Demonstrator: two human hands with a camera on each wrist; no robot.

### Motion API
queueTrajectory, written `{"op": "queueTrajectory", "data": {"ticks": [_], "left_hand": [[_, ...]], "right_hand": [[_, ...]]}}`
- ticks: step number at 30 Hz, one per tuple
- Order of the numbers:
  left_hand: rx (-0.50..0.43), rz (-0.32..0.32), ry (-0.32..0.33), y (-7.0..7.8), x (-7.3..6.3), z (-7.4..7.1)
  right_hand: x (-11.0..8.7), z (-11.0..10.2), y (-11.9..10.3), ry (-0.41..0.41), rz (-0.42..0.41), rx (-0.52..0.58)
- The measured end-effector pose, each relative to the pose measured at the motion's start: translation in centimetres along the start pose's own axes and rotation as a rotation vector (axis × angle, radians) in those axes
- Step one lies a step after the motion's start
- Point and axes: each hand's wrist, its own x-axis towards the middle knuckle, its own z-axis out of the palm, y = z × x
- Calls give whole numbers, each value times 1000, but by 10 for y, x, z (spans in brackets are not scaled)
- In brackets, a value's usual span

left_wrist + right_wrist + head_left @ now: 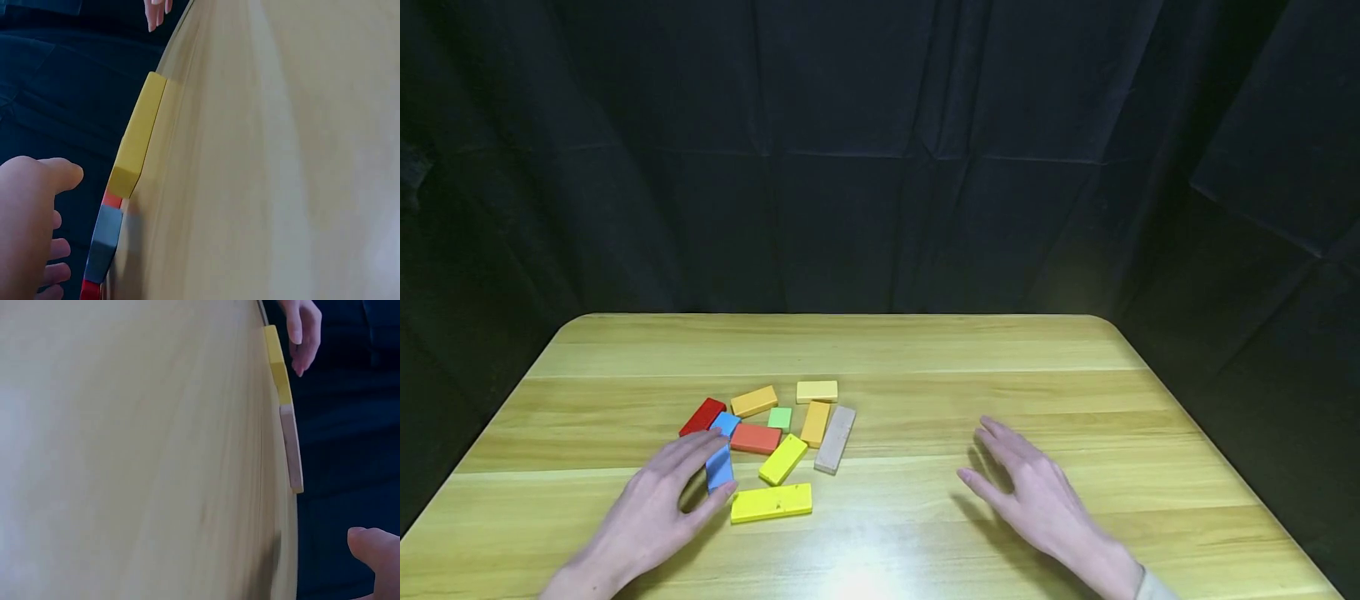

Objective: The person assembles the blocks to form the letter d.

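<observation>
My left hand hovers at the left side of a group of coloured wooden blocks, its thumb and fingers spread. Nearest to it lies a blue block, partly covered by the fingers. By the thumb tip is a long yellow block. In the left wrist view, a gap shows between the thumb and the yellow block. My right hand is held over the right half of the table, fingers extended, with nothing in it.
On the wooden table also lie a dark red block, a lighter red block, a green block, a grey block and several yellow and orange ones. A dark curtain hangs behind.
</observation>
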Motion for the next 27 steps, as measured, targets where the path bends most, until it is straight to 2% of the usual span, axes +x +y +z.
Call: {"op": "queueTrajectory", "data": {"ticks": [9,16,22,27], "left_hand": [[-45,93,92,6,1,9],[-63,157,103,7,-1,14],[-114,261,138,8,-2,20],[-142,297,122,9,-3,21]], "right_hand": [[1,9,-4,9,1,75],[2,18,-6,30,-22,103],[3,26,-10,32,-23,146],[3,31,-13,39,-28,169]]}}
